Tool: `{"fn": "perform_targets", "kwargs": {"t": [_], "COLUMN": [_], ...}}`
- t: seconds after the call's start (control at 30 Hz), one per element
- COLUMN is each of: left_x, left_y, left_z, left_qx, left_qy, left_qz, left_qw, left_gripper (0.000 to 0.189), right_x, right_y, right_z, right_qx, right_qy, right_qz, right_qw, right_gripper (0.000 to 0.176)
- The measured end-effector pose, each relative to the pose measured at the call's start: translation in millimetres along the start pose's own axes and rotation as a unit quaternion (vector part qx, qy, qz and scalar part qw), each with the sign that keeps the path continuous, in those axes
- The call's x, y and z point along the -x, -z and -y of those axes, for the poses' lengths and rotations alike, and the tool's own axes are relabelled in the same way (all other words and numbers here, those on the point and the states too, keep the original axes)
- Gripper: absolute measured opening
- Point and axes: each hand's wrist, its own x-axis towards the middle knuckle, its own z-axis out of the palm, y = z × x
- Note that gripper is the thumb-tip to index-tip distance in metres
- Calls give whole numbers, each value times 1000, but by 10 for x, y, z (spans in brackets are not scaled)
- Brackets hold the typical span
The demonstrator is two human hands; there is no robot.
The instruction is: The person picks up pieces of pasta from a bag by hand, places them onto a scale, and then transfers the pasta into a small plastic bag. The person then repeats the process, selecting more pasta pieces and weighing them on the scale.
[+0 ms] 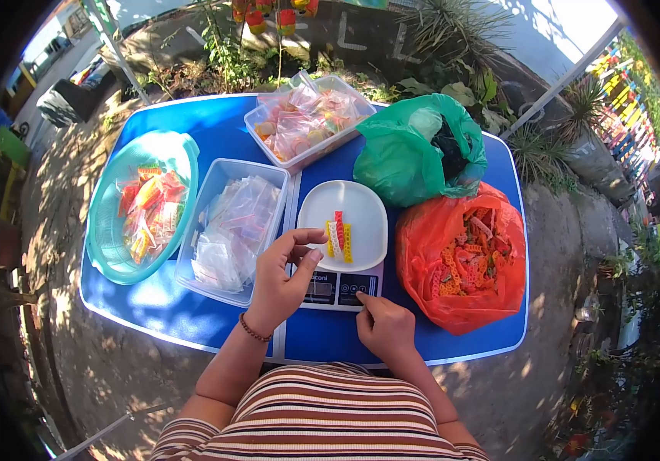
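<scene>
A kitchen scale [372, 278] lies on the table in front of me, with a white square tray [368, 203] on top. On the tray rest a few perforated strips: a red one [338, 221], a whitish one [334, 237] and a yellow one [347, 242]. My left hand [277, 278] hovers at the tray's left edge, thumb and fingers apart, holding nothing. My right hand [387, 326] is closed except for the index finger, whose tip is at the buttons on the scale's front panel. Part of the scale's display is behind my left thumb.
A clear tub of small plastic bags [238, 230] stands left of the scale. Further left is a teal basket [98, 223] with filled packets. Behind is a tub of filled packets [307, 123]. Green [399, 154] and red [422, 284] plastic bags sit at right; the red holds colourful pieces.
</scene>
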Motion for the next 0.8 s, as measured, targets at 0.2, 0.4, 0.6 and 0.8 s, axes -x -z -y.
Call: {"fn": "perform_targets", "kwargs": {"t": [0.2, 0.4, 0.6, 0.8], "left_x": [10, 20, 17, 25], "left_y": [8, 24, 32, 26], "left_z": [7, 4, 12, 54], "left_qx": [0, -2, -5, -2], "left_qy": [0, 9, 4, 3], "left_qz": [4, 3, -1, 3], "left_qw": [1000, 1000, 1000, 1000], "left_gripper": [26, 26, 27, 27], "right_x": [42, 37, -92, -371], "right_y": [3, 21, 127, 238], "right_z": [-16, -45, -38, 7], "right_qx": [-32, -40, -67, -84], "right_qy": [17, 10, 9, 11], "right_qz": [24, 19, -10, -8], "right_qw": [999, 999, 998, 996], "right_gripper": [23, 18, 14, 15]}}
